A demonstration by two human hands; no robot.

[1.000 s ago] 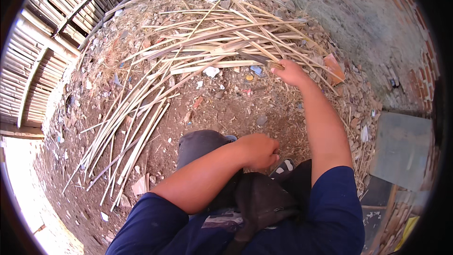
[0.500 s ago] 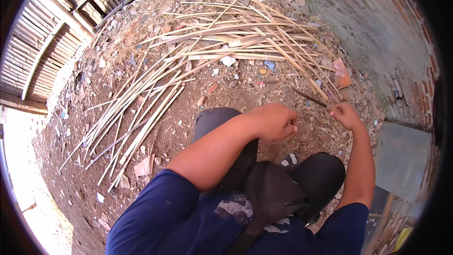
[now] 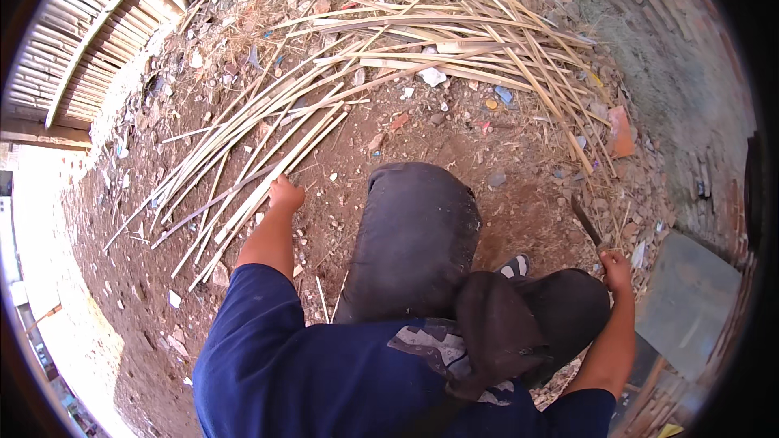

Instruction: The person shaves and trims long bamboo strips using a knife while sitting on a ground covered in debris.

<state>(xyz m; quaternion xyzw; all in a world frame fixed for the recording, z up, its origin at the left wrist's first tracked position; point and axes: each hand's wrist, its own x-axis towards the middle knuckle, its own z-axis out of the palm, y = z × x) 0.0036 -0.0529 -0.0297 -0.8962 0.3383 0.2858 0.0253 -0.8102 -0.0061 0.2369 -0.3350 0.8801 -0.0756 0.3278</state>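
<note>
Swung left hand [image 3: 286, 193] outward to pale strips [image 3: 311, 141] on dirt [image 3: 337, 207], bringing them within reach; cannot tell if grasping any with fingers. Gripping knife [image 3: 585, 221] in right hand [image 3: 617, 269], beside right knee [image 3: 572, 300], well apart from strips.

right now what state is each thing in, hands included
knife, held, blade bare and pointing forward
right hand, closed on the knife
left sticks, loose, roughly side by side
left hand, curled at the left sticks, grip unclear
far sticks, loose, crisscrossed
white scrap, crumpled
</note>
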